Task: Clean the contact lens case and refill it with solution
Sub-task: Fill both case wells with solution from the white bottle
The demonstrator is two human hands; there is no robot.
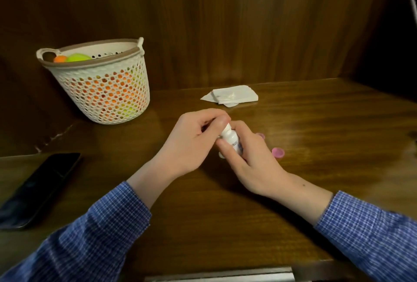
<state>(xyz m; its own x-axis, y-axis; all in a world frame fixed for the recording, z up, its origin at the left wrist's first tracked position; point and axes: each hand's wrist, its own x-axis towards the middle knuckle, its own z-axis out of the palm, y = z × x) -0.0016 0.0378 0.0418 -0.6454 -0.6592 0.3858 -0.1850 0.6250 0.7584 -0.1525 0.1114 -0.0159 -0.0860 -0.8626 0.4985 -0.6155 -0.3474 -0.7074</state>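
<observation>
Two hands are closed on one small white bottle (230, 137) above the wooden desk (316, 123). The body of the bottle is gripped by the right hand (250, 159), thumb laid across its label, while its top is pinched by the curled fingers of the left hand (194, 141). Some dark print can be seen on the label beside the right thumb, but it is too blurred to be read. Just past the right fingers, two pink caps (278, 152) lie on the desk, one partly hidden; the lens case itself cannot be made out. Beyond the fingertips of both hands, folded white tissues (232, 96) are laid. Well to the left of the left fingers, a white perforated basket (106, 92) is filled with orange and yellow-green balls (76, 57). A dark phone (38, 189) lies near the left sleeve.
</observation>
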